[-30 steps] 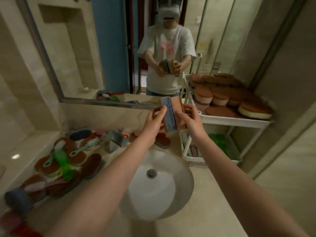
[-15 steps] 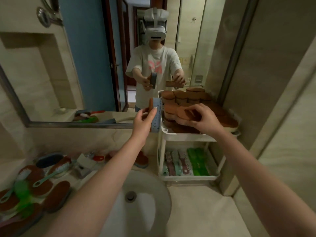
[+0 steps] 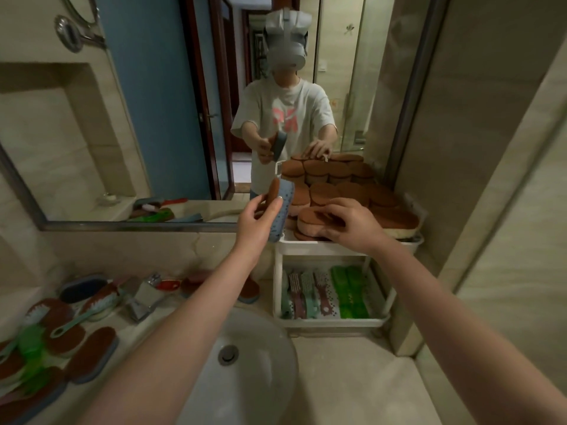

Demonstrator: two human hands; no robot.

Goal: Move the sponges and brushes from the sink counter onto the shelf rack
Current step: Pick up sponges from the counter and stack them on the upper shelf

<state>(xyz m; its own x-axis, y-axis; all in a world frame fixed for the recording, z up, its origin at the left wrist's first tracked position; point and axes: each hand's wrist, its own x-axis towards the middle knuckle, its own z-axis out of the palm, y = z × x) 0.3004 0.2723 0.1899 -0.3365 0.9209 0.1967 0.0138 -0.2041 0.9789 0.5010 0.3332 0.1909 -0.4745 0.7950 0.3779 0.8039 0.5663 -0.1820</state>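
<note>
My left hand holds a blue speckled sponge with a brown scouring side upright, just left of the white shelf rack. My right hand rests on a brown-topped pink sponge at the front of the rack's top shelf, fingers spread over it. The top shelf carries several brown-topped sponges. More sponges and brushes lie on the counter left of the sink.
The rack's lower shelf holds several patterned brushes and green brushes. A chrome tap stands behind the basin. A mirror covers the wall ahead. A tiled wall closes the right side.
The two sponges I held together have been split. My right hand carried the brown one to the rack's top shelf and set it down. The left hand keeps the blue one.
</note>
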